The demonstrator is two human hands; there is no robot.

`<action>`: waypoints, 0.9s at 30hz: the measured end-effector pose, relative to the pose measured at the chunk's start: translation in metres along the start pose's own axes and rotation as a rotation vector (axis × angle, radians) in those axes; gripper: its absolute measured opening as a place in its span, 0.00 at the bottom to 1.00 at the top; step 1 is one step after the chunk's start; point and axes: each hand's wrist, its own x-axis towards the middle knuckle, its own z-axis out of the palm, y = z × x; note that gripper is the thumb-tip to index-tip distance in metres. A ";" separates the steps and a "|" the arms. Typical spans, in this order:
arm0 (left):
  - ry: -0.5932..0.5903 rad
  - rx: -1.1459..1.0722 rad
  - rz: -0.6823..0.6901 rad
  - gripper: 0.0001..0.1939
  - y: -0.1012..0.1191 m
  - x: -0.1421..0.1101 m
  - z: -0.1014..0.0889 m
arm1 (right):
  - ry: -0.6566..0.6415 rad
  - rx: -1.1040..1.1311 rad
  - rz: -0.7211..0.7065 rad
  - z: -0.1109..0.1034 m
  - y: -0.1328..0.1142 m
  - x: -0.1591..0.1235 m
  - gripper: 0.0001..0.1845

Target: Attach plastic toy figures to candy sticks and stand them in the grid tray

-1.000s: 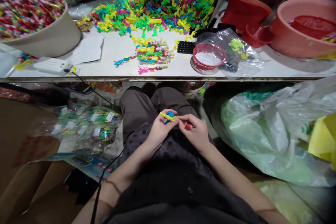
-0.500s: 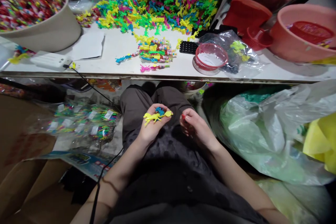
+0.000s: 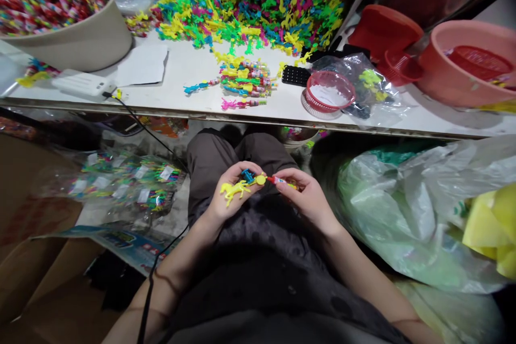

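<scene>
Over my lap, my left hand (image 3: 230, 193) is closed on a yellow plastic figure (image 3: 236, 189), with a blue plastic figure (image 3: 247, 175) tucked behind it. My right hand (image 3: 307, 197) pinches a small candy tube (image 3: 282, 181) with a red end. The tube's tip meets the yellow figure's round end between the two hands. On the white table (image 3: 181, 78) above lies a small stack of figures joined to candy tubes (image 3: 244, 83).
A big heap of coloured plastic figures (image 3: 274, 0) sits at the table's back. A beige tub of wrapped candies (image 3: 60, 16) stands at left. A red mesh basket (image 3: 330, 91), red containers (image 3: 382, 29) and a pink basin (image 3: 467, 59) are at right. Plastic bags (image 3: 411, 209) crowd my right side.
My hands parted and the yellow figure lay spread in my left palm. Now the right hand has brought the candy tube back against the figure's end. The view shifted slightly.
</scene>
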 end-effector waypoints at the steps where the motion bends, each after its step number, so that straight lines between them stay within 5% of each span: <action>1: -0.002 -0.003 -0.003 0.06 0.001 0.000 -0.001 | 0.004 -0.010 -0.003 0.000 0.000 0.000 0.13; 15: -0.016 -0.013 -0.061 0.08 -0.001 -0.002 -0.006 | -0.009 -0.010 -0.024 0.000 0.002 0.003 0.12; 27: -0.146 0.114 0.110 0.07 0.000 -0.003 -0.016 | -0.099 0.178 0.130 -0.002 0.000 0.005 0.12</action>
